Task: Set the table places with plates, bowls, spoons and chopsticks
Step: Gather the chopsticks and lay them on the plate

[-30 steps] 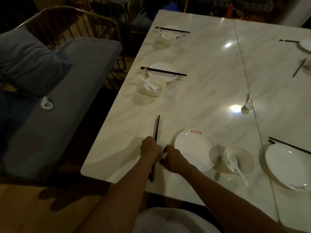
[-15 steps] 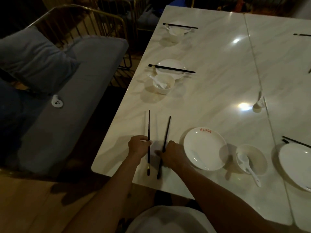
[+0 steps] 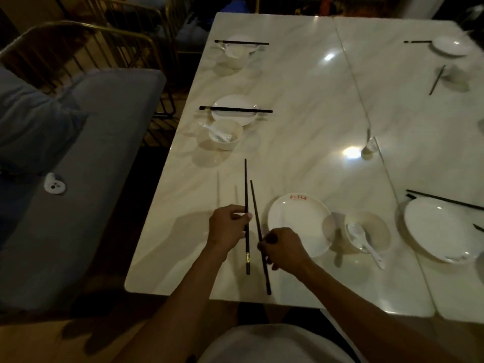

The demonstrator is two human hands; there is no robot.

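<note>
My left hand (image 3: 227, 226) pinches one black chopstick (image 3: 246, 189) that points away from me above the near left corner of the marble table (image 3: 301, 106). My right hand (image 3: 284, 248) holds a second black chopstick (image 3: 254, 200) beside it, angled slightly left. The two sticks lie close together, apart at the tips. Just right of my right hand sits a white plate (image 3: 298, 221) with red lettering. Right of that plate stands a bowl (image 3: 372, 226) with a white spoon (image 3: 364, 239) in it.
Further place settings lie along the left edge: a plate (image 3: 230, 104) with chopsticks (image 3: 235, 109) across it, and a bowl with a spoon (image 3: 225, 134). Another plate (image 3: 440, 229) sits at the right. A grey cushioned bench (image 3: 86, 153) stands left of the table.
Both hands have lifted the chopsticks off the table and brought them closer together. The right stick's tip has swung left towards the left stick.
</note>
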